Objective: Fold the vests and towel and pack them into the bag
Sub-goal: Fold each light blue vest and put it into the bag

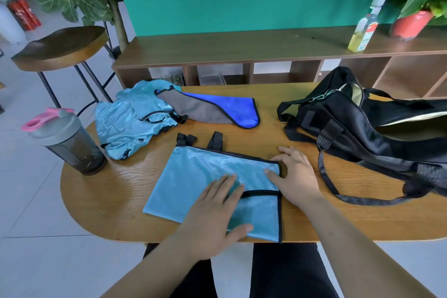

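The folded vest [193, 176] lies flat on the table [108, 201], near the front edge. The left hand [217, 215] lies flat on it, fingers straight. The right hand [294, 176] rests on its right side, fingers spread, holding nothing. Behind it, a crumpled vest [121, 123] touches the towel [217, 109]. The black bag [362, 128] sits on the right, and its strap [338, 191] is just beside the right hand. A shaker bottle [67, 143] stands on the left.

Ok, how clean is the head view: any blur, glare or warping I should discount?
Head view: soft, even light, sharp on the folded vest, the left hand and right hand; wide-angle warp bends the table edge and shelf; the bottle and potted plant at top right are smeared; mild sheen on the crumpled vest.
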Demonstrator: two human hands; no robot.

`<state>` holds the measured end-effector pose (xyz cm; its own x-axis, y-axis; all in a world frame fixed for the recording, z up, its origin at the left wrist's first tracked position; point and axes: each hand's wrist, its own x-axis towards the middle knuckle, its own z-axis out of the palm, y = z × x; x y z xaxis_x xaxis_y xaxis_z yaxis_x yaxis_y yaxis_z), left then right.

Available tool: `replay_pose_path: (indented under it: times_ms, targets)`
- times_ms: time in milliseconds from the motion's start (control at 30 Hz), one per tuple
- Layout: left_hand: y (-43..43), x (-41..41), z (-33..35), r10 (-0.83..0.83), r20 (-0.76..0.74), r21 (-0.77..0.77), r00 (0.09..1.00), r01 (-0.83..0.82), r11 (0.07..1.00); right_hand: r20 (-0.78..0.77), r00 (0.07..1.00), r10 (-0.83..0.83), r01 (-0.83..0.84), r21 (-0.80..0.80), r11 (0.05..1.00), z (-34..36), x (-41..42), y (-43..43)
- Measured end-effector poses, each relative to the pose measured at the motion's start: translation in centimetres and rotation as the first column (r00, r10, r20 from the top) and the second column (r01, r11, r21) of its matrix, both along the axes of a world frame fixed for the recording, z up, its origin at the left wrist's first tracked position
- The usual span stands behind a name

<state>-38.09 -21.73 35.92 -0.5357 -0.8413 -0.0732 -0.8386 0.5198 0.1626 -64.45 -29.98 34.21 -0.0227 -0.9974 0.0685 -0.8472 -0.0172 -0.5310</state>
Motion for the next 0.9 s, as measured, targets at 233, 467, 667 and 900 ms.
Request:
replay_pose_path:
  times_ms: [233,467,667,900]
  targets:
    - [3.0,-5.9,-2.4,0.038,0.063,-0.067,0.997,-0.034,0.997,0.209,0.977,-0.044,0.031,0.064,0.997,1.7,-0.1,1.5]
    - [4.2,-6.0,-3.7,0.045,0.006,-0.156,0.999,-0.043,0.987,0.352,0.927,-0.127,0.063,0.189,0.98,3.9,0.2,2.3]
    - [5.0,-6.5,-3.7,0.045,-0.178,-0.13,0.983,-0.069,0.989,0.679,0.583,-0.446,0.002,0.548,0.837,5.5,0.0,2.0]
    - [5.8,-6.2,0.6,0.235,-0.734,0.178,0.637,-0.153,0.972,0.768,0.299,-0.567,-0.025,0.6,0.8,6.5,1.1,1.1]
